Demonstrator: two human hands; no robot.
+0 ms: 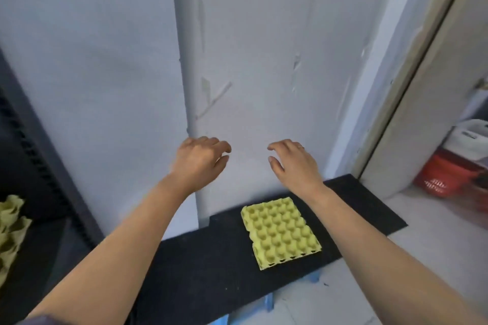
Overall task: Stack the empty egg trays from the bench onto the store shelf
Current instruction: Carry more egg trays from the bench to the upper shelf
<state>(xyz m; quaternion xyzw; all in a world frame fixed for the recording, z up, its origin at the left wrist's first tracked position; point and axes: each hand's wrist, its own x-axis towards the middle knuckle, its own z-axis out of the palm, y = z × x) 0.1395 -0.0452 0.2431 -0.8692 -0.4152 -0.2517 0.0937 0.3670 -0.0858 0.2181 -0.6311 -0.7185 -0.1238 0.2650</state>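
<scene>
A yellow egg tray (281,232) lies flat on the black-topped bench (200,266) below me, its cups empty. My left hand (199,162) and my right hand (294,162) are both held out in the air above the bench, palms down, fingers loosely curled and holding nothing. They hang well above the tray and apart from it. At the far left edge, more yellow egg trays (10,229) sit on a dark shelf (39,161), only partly in view.
A white wall with a vertical pipe (190,87) stands right behind the bench. A door frame (412,82) is to the right, with a red basket (446,177) on the floor beyond it. Blue bench legs (269,301) show on the pale floor.
</scene>
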